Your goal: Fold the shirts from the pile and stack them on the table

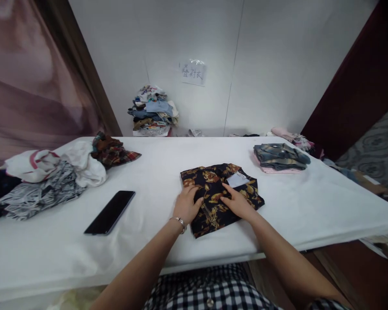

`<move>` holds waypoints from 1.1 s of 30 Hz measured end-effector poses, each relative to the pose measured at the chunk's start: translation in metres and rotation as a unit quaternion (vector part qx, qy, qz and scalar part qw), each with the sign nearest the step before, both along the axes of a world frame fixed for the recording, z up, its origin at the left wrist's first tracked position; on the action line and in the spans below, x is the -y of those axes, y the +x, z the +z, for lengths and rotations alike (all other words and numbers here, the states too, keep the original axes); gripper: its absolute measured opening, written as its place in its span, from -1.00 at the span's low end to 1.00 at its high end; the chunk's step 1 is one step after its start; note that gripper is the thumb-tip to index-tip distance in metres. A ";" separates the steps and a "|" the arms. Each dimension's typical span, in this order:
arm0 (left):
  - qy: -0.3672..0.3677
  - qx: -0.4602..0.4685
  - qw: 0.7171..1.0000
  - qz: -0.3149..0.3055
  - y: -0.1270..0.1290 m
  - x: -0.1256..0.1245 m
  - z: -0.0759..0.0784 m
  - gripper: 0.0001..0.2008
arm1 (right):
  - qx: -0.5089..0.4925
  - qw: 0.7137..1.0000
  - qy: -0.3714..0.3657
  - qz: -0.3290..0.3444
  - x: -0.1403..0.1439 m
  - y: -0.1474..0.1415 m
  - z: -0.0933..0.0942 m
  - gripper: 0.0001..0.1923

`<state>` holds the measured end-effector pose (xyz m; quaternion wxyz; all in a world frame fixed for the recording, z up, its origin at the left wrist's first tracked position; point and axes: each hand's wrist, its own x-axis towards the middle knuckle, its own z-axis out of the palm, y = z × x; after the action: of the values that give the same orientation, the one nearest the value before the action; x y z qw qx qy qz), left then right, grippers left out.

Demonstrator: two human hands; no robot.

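Observation:
A dark shirt (pixel 215 211) with a brown and gold floral print lies folded into a compact shape in front of me. Its collar opening shows a pale lining with a label at the upper right. My left hand (pixel 188 204) rests on the shirt's left part, thumb and fingers apart; a bracelet (pixel 180 223) circles that wrist. On the right part of the print lies my right hand (pixel 238 203), its fingers stretched out and pointing left. Neither hand visibly pinches the cloth.
A black phone (pixel 111 212) lies at the left on the white-covered table (pixel 142 249). Rumpled clothes (pixel 45 189) and a plaid garment (pixel 111 150) are farther left. Folded clothes (pixel 280 157) sit at the back right. Behind the table rises a clothes pile (pixel 153 110); a paper sign (pixel 193 74) hangs above.

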<state>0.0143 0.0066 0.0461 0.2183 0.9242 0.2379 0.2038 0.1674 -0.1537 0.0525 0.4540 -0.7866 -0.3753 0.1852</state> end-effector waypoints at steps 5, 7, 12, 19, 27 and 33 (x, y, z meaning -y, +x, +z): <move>0.019 -0.039 0.998 -0.052 0.001 -0.018 -0.004 -0.67 | 0.112 0.994 -0.009 0.005 0.020 0.001 -0.007 -0.42; 0.023 -0.016 0.997 -0.068 0.004 -0.026 -0.001 -0.71 | 0.073 0.997 0.008 -0.011 0.035 0.000 -0.015 -0.43; 0.061 0.031 0.993 -0.097 0.015 -0.044 0.005 -0.76 | -0.110 0.990 0.051 -0.075 0.076 -0.015 -0.026 -0.47; 0.111 0.038 0.988 -0.103 0.056 -0.084 0.013 -0.64 | -0.337 0.922 0.027 -0.188 0.108 -0.019 -0.004 -0.54; 0.034 -0.154 0.981 -0.116 0.136 -0.116 0.013 -0.34 | -0.550 0.819 0.090 -0.139 0.080 -0.038 0.000 -0.58; -0.062 -0.221 0.962 -0.150 0.182 -0.113 0.012 -0.16 | -0.578 0.776 0.144 -0.207 0.050 -0.046 -0.002 -0.60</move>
<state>0.1962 0.1200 0.0581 0.2449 0.9561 0.1510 -0.0560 0.1212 -0.2039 0.0502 0.7209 -0.5156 0.1071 0.4505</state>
